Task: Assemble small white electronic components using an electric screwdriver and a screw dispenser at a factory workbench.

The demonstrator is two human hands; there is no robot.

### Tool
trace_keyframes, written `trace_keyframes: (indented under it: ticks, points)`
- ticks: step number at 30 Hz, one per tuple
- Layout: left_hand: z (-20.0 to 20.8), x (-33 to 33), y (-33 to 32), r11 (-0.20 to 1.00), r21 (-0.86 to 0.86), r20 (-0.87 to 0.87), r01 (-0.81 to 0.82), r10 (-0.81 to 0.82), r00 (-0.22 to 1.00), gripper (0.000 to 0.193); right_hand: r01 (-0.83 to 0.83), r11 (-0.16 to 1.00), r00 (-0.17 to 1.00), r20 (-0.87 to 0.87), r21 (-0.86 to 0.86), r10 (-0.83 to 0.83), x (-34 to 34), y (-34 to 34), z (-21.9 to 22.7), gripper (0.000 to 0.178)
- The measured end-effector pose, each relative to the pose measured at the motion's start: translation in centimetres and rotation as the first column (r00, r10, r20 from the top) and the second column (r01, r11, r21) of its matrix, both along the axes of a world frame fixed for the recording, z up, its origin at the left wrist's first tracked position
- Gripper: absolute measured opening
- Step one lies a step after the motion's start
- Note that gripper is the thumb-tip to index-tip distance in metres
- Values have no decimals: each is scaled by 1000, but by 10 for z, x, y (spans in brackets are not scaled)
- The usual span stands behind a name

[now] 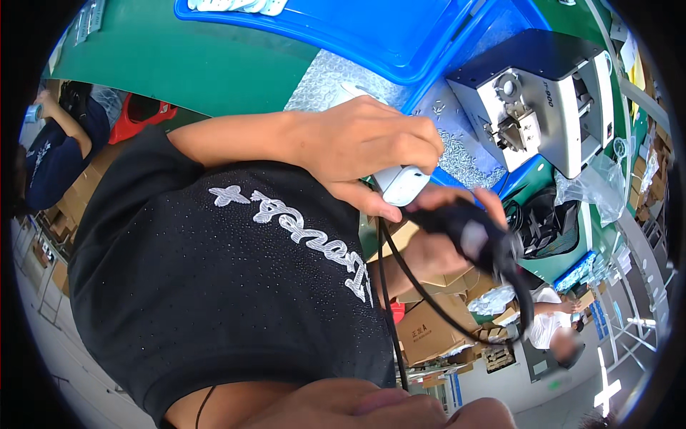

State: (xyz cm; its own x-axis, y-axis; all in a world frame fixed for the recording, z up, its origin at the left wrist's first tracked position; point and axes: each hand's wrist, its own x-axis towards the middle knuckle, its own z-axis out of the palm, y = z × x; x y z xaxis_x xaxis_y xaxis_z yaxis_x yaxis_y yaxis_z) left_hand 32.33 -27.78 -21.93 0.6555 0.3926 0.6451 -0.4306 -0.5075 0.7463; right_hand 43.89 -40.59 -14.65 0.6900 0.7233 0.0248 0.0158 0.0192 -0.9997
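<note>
My left hand (375,139) is closed around a small white rounded plastic housing (402,187), with its thumb along the lower edge. Close beside it, my right hand (436,250) grips a black corded electric screwdriver (468,232), which is blurred by motion. The screwdriver's near end is at the housing; whether its tip touches is hidden behind the fingers. A black cable (411,275) loops down from the tool past my shirt. Under my left hand, a white part (355,89) lies on bubble wrap (332,75).
Blue trays (400,68) stand on the green table (164,57); one holds many small screws (464,161). A screw feeder machine (532,100) sits at the right, near a black mesh basket (550,225). Cartons (436,329) stand beyond. Two other people work farther off.
</note>
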Motion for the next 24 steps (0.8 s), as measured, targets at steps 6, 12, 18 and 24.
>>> trace_keyframes:
  ticks: [6,12,18,24]
  points:
    - [-2,-3,4,998,-66,43,13,-10,999,51,87,967,969,204,239,-137,23,-24,-9,78]
    - [-5,1,3,996,-81,81,44,-37,996,55,76,991,818,562,109,-125,20,-52,-37,69]
    - [1,3,8,999,24,54,39,-40,998,59,179,914,883,350,363,-312,20,-44,-69,65]
    - [-1,0,10,998,61,40,21,-24,999,60,166,821,972,48,547,-229,45,-13,-23,66]
